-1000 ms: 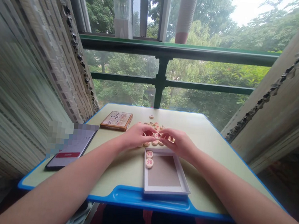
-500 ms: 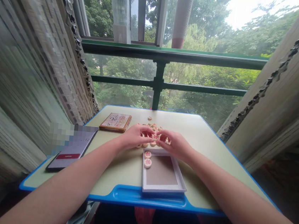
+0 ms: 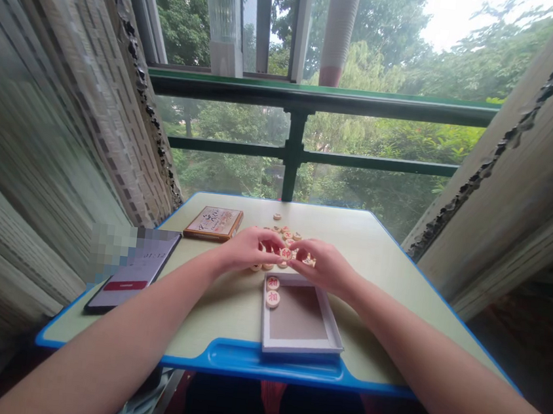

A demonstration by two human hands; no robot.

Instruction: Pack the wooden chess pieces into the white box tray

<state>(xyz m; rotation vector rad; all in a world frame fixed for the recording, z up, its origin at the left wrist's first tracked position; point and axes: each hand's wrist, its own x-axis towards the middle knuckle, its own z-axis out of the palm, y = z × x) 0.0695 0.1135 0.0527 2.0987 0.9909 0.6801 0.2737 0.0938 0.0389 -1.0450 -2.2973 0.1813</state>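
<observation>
Between the fingertips of my left hand (image 3: pixel 255 247) and my right hand (image 3: pixel 317 261) is a round Chinese chess piece (image 3: pixel 286 254) with a red character facing me. Both hands are closed on its opposite sides, just above the far rim of a shallow white box tray (image 3: pixel 301 350). Inside the tray, two pieces lie face up along the left wall: an upper red-marked piece (image 3: pixel 273 283) and a lower red-marked piece (image 3: pixel 273 299). Behind my fingers spreads a pile of more chess pieces (image 3: pixel 284 230), partly hidden by my hands.
A printed box lid (image 3: pixel 214 222) lies to the left of the pile. At the table's left edge rests a phone (image 3: pixel 133 281). One lone piece (image 3: pixel 277 217) sits farther back. The table (image 3: pixel 376 244) has a blue rim, with a green railing (image 3: pixel 298 97) beyond.
The held piece has turned slightly and shifted a little left, still between both hands. Otherwise the hands and the pieces in the tray look the same.
</observation>
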